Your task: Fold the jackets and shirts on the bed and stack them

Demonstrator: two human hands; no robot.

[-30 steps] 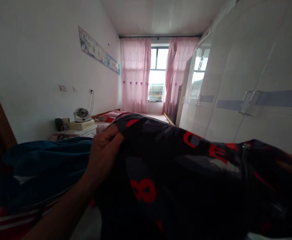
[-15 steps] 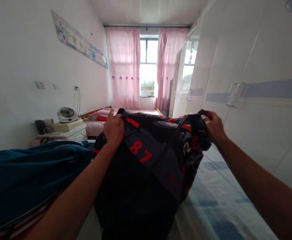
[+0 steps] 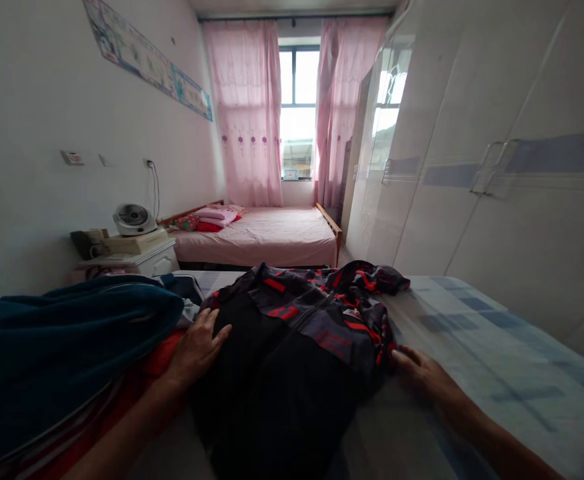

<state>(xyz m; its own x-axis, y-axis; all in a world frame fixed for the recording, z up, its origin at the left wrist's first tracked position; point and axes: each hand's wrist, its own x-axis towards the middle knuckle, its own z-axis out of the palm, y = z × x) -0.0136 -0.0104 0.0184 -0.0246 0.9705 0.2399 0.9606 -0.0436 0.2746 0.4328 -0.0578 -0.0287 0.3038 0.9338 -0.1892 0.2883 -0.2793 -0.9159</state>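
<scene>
A black and dark grey zip jacket with red markings lies spread over the bed in front of me, its hood and shoulders on the far side. My left hand rests at the jacket's left edge, fingers stretched and thumb apart, holding nothing. At the right edge my right hand has its fingertips closed on the red-trimmed sleeve end; part of that grip is hidden. A heap of clothes, with a dark teal garment on top and red cloth beneath, lies beside my left forearm.
Under the jacket is a bed with a blue and white checked sheet. Beyond stands a second bed with a pink sheet. A small fan sits on boxes on a white cabinet at left. White wardrobes line the right.
The jacket, held up by its shoulders before, has come down flat on the bed. My left hand has let go and moved lower; my right hand has moved down to the sleeve end.
</scene>
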